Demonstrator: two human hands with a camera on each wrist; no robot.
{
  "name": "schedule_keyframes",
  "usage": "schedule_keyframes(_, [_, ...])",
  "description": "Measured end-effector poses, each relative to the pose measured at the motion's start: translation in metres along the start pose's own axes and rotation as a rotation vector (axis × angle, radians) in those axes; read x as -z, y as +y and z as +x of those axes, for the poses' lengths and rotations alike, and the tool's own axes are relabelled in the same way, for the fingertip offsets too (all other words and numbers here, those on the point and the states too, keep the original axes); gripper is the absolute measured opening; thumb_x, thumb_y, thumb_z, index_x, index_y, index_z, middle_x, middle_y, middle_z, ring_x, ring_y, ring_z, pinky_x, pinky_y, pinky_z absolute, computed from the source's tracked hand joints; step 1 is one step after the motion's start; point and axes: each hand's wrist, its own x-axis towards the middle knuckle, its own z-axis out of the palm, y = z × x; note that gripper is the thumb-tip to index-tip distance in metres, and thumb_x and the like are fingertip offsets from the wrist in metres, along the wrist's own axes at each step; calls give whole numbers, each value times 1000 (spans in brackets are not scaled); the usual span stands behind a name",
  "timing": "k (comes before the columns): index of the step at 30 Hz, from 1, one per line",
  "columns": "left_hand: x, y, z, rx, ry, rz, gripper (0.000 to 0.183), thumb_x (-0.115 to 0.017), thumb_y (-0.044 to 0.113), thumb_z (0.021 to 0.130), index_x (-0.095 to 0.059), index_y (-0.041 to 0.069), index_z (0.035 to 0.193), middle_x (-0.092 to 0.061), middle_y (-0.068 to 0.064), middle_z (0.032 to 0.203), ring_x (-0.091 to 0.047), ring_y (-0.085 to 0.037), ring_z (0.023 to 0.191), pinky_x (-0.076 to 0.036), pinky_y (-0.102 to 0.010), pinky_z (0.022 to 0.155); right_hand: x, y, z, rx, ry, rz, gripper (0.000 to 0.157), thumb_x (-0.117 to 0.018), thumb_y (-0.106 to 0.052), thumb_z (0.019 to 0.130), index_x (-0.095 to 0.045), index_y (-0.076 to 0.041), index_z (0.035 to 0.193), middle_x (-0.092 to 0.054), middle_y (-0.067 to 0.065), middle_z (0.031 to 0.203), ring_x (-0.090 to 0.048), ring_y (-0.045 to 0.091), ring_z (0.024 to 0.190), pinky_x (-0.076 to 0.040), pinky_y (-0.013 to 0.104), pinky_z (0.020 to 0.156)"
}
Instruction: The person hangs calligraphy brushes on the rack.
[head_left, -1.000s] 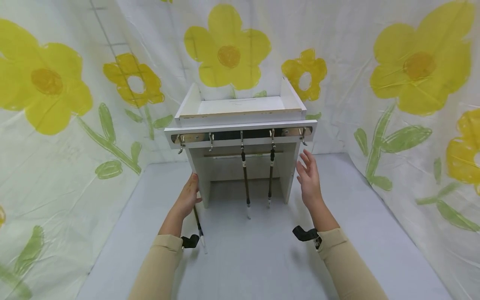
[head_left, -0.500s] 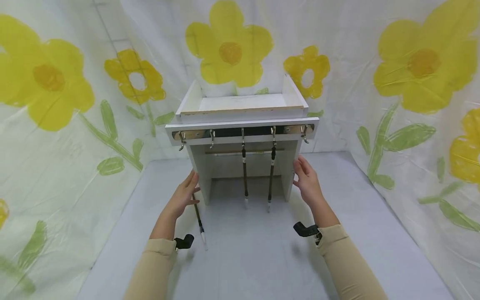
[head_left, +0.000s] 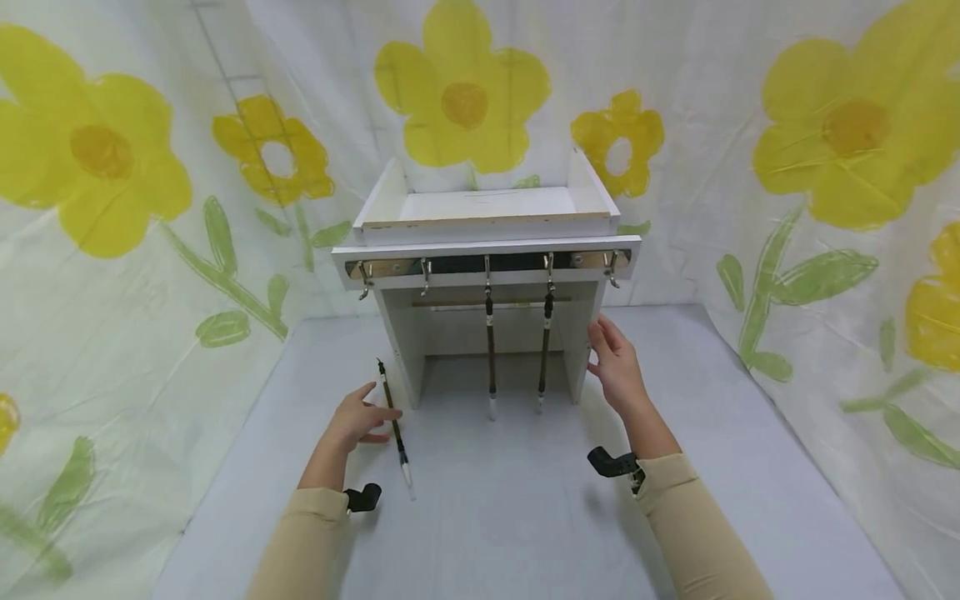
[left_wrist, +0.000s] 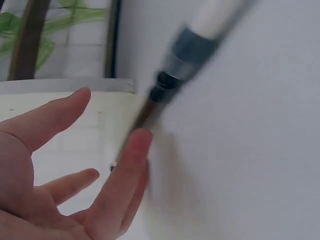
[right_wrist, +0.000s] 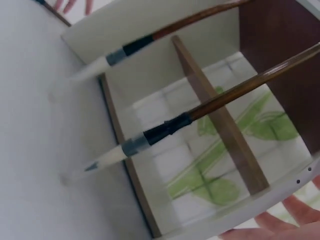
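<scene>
A calligraphy brush (head_left: 395, 429) with a dark handle and white bristles lies on the table left of the white shelf (head_left: 480, 248). My left hand (head_left: 356, 423) is right beside it, fingers spread, overlapping the handle in the head view. In the left wrist view its fingertips are near the brush handle (left_wrist: 145, 114), with nothing gripped. My right hand (head_left: 617, 365) rests its fingers along the shelf's right side panel. Two more brushes hang from the hook rail: a middle brush (head_left: 491, 350) and a right brush (head_left: 545, 342), tips down. Both also show in the right wrist view.
A metal rail (head_left: 450, 267) with several hooks runs across the shelf's front. A thin wooden bar (head_left: 457, 303) spans the shelf behind the hanging brushes. The pale table (head_left: 495, 517) extends around it, backed by a flower-printed sheet (head_left: 675, 50).
My left hand has come off the shelf's left side and moved down to the lying brush, uncovering its upper end. My right hand has moved in against the right panel. The hanging brushes swing slightly.
</scene>
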Motion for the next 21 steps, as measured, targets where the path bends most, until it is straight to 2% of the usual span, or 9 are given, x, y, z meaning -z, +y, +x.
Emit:
schedule_keyframes(4, [-6,-7,9,9,74,162,92,-81,11,85,-27,3,158,-34,-37,151,-69,-37,99,-64,-33,73,-2,-1,-2,6,3,-18,65,-46,-50,104,-32,-21,160,-35,12,162,-37,35,147,-38,65,111])
schedule_keyframes(6, [-9,-9,14,2,106,245,90,-83,14,82,-32,1,156,-29,-39,152,-69,-35,93,-63,-30,68,-2,-2,-3,12,7,-27,64,-45,-51,104,-32,-20,159,-36,12,161,-38,35,146,-38,65,111])
schedule_keyframes(9, [-13,-11,18,-12,148,347,87,-84,16,81,-38,-1,153,-25,-41,153,-62,-43,108,-61,-31,68,-2,-2,-4,19,5,-30,64,-44,-50,105,-33,-20,159,-37,13,161,-39,36,146,-38,66,110])
schedule_keyframes(11, [-13,-11,19,-7,164,370,85,-84,13,80,-40,-2,152,-27,-41,152,-56,-47,116,-62,-32,71,-3,-2,-3,19,1,-22,63,-44,-50,105,-33,-20,159,-37,13,160,-38,35,146,-38,66,111])
schedule_keyframes(12, [-13,-11,20,-4,171,373,85,-83,10,79,-40,-2,151,-29,-41,152,-53,-48,120,-62,-33,73,-3,-3,-3,19,-2,-19,63,-44,-50,105,-32,-19,159,-36,13,161,-38,35,147,-37,66,111])
schedule_keyframes(14, [-12,-11,20,18,165,346,84,-82,5,78,-41,-2,151,-32,-39,151,-58,-45,116,-62,-33,74,-4,-3,-3,19,-6,-14,63,-44,-49,105,-32,-19,159,-36,14,161,-37,35,147,-36,67,112])
schedule_keyframes(16, [-10,-11,20,43,150,288,84,-80,-1,77,-40,-2,151,-34,-39,150,-66,-39,102,-63,-33,72,-5,-4,-3,20,-5,-16,63,-44,-48,106,-32,-19,160,-36,13,161,-37,35,147,-35,67,112])
schedule_keyframes(19, [-10,-9,19,77,129,226,84,-77,-6,77,-39,-1,152,-35,-39,149,-71,-30,81,-63,-31,66,-4,-5,-3,23,-8,-22,62,-44,-47,106,-31,-19,160,-36,14,161,-36,35,147,-34,68,112])
schedule_keyframes(21, [-11,-8,18,88,121,206,82,-74,-7,77,-39,-3,152,-36,-39,148,-70,-29,79,-63,-31,64,-3,-6,-4,18,-8,-27,62,-43,-47,106,-31,-19,160,-36,14,161,-36,35,147,-34,68,112])
